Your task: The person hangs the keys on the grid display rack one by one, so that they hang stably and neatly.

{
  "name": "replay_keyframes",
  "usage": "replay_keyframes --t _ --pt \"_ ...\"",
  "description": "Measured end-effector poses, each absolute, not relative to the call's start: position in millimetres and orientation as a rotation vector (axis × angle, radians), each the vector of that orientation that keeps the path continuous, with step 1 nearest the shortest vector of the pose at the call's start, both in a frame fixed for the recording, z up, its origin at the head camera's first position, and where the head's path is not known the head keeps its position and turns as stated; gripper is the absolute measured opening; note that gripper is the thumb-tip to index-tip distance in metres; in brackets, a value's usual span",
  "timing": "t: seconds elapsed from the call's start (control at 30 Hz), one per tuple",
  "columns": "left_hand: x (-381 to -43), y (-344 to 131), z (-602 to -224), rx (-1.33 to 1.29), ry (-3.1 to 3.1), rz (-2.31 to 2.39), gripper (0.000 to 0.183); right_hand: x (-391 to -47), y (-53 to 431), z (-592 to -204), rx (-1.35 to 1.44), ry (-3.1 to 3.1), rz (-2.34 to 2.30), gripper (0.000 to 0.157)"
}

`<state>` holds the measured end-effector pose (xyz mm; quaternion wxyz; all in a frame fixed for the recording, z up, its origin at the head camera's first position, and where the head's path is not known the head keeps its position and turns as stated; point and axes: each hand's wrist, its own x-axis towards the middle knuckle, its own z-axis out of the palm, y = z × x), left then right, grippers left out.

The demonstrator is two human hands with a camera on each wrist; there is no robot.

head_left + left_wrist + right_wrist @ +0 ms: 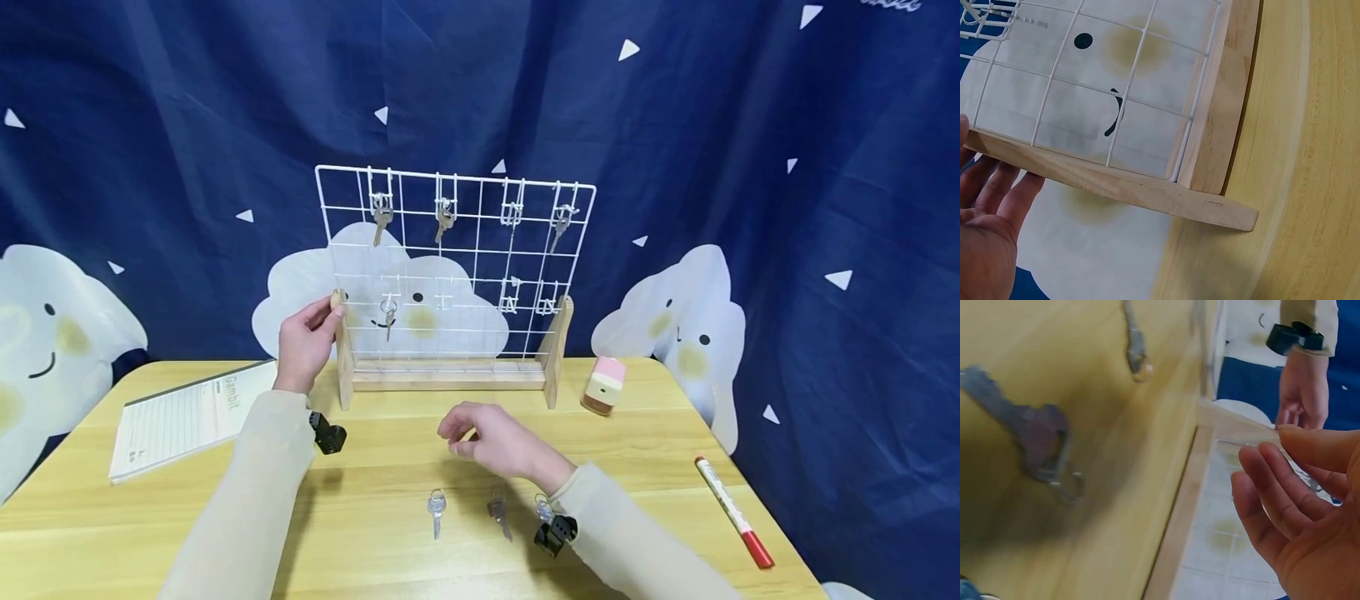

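Note:
A white wire grid rack [480,250] in a wooden stand stands at the back of the table. My left hand [306,343] grips the top of its left wooden post [345,358]; the left wrist view shows fingers [1019,200] behind that post. Several keys hang from the rack's hooks, among them an upper left key [382,223] and a lower left key [388,318]. My right hand [495,437] hovers over the table before the rack, fingers loosely bent and holding nothing. Below it lie a silver key [437,512], a darker key [498,515] and a partly hidden key [543,507].
A lined notepad [191,417] lies at the left, beside my left forearm. To the right of the stand is a pink, cream and brown block-shaped object [603,386]. A red-capped marker [735,512] lies near the right table edge. Behind hangs a dark blue curtain [480,83].

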<state>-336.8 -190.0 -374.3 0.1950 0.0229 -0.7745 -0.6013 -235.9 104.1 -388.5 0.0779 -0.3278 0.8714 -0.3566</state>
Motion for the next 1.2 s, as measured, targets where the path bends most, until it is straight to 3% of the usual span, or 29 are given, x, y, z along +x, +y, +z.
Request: replay_keyframes --t 0.67,1.2 --pt "-340 -191 -373 0.06 -2.141 -1.678 0.047 -217 94 -430 -1.119 2.649 -0.755 0.028" --pt "-337 -192 -374 0.042 -2.161 -1.689 0.047 -218 80 -440 -1.09 2.673 -0.666 0.015"
